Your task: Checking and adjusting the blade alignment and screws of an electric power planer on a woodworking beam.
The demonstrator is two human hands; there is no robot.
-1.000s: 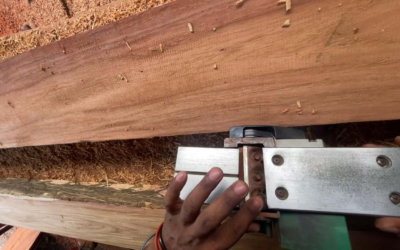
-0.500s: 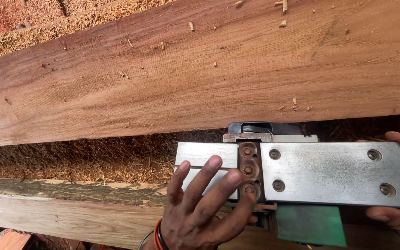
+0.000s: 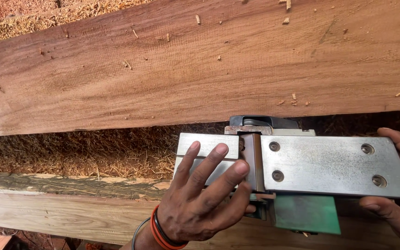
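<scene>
An electric hand planer (image 3: 320, 166) lies upside down, its grey metal sole plate facing me, its green body (image 3: 306, 214) below. My left hand (image 3: 204, 194) rests flat on the front part of the sole, fingers spread, fingertips beside the cutter slot (image 3: 252, 162). Orange and black bangles ring that wrist. My right hand (image 3: 396, 194) holds the planer's rear end, thumb under the plate and fingers over its top edge. The tool sits between two planks.
A wide reddish-brown plank (image 3: 186, 69) with scattered chips runs across the upper view. A paler, rough-edged plank (image 3: 61, 203) lies below left. Wood shavings (image 3: 79, 148) fill the gap between them and pile up at top left.
The planer and both hands have shifted slightly left and upward in view. My left fingers have slid a little along the front sole plate toward the cutter slot.
</scene>
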